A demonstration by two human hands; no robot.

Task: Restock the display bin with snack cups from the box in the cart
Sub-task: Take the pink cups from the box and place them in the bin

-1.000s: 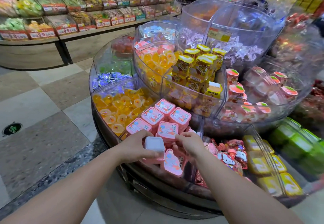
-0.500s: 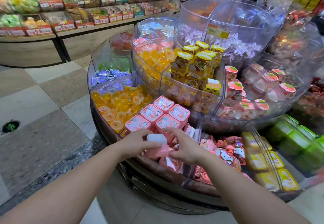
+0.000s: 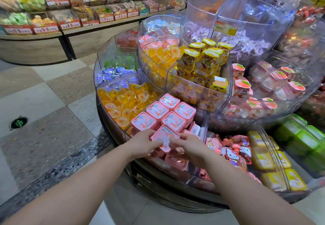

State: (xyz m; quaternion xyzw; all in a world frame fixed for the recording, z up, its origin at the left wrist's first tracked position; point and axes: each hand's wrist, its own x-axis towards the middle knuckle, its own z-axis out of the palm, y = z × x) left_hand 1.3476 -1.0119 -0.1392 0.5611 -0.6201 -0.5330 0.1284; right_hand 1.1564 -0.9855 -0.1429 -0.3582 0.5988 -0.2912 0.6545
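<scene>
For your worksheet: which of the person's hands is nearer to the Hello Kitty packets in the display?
Right. The right hand sits just left of the Hello Kitty packets; the left hand is farther left, beyond the pink snack cup both hold.

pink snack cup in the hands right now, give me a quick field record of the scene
held item: pink snack cup, label side up, tilted
left hand: left hand grips the cup's left edge
right hand: right hand pinches the cup's right edge
placed cups: five pink cups lid up, just behind the held one
bin: clear display bin, lower tier
left neighbour: orange jelly cups
right neighbour: cartoon cat packets
upper tier: yellow-lidded cups
</scene>
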